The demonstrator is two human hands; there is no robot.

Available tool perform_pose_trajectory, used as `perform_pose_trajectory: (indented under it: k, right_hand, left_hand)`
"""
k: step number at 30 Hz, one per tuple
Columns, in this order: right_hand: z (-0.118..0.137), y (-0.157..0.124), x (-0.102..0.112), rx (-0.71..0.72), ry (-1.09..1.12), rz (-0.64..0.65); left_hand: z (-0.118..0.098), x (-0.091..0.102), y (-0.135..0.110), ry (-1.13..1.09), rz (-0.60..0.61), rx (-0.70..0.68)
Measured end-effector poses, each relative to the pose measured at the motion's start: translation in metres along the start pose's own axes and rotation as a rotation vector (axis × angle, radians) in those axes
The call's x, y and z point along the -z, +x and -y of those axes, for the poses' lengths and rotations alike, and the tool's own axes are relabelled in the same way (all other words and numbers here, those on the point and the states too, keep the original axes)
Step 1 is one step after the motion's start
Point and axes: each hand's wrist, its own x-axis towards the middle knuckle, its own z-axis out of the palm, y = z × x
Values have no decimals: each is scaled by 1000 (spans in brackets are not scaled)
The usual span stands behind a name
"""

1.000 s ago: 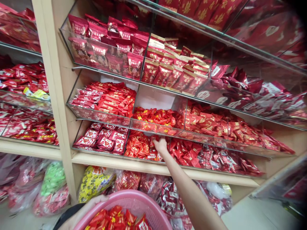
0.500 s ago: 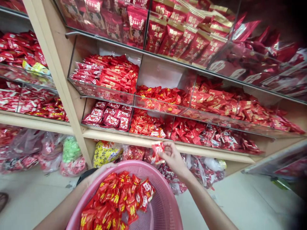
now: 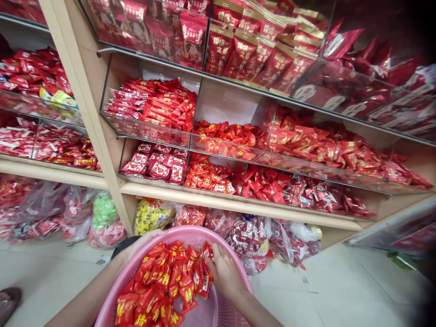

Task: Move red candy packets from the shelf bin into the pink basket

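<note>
A round pink plastic basket (image 3: 242,268) is in front of me, with a pile of small red candy packets (image 3: 163,281) in it, most with yellow lettering. My left hand (image 3: 145,243) holds the basket by its far left rim, its fingers mostly hidden behind the rim. Inside the basket on the right, my right hand (image 3: 223,268) has its fingers closed around a red candy packet (image 3: 206,250) at the edge of the pile. A few packets with white patches lie just below those fingers.
Wooden shelves (image 3: 245,206) rise ahead, their clear-fronted compartments full of red-wrapped sweets (image 3: 170,104). Under the lowest shelf, plastic bags of sweets (image 3: 250,236) and a yellow bag (image 3: 153,218) rest on the tiled floor. A shoe (image 3: 8,302) shows at lower left.
My right hand has come down from the lowest shelf's edge into the basket, bringing a red-and-white packet to the pile. My left hand stays on the rim.
</note>
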Motion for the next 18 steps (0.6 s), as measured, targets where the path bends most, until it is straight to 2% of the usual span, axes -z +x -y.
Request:
perform_pose_trajectory:
  k: [5,11,16,18]
  right_hand:
    - [-6,-1,0,-27,199,-59]
    - [-10,-1,0,-26,261,-62]
    - [-17,7,-6,-17,400,-69]
    - [-20,10,-8,-15,433,-65]
  left_hand:
    - [0,-7,-3,50,-29,-55]
    - [2,-12,-5,116,-58,-57]
    - [3,-10,-4,177,-75,-53]
    - [2,-10,-4,249,-120,-75]
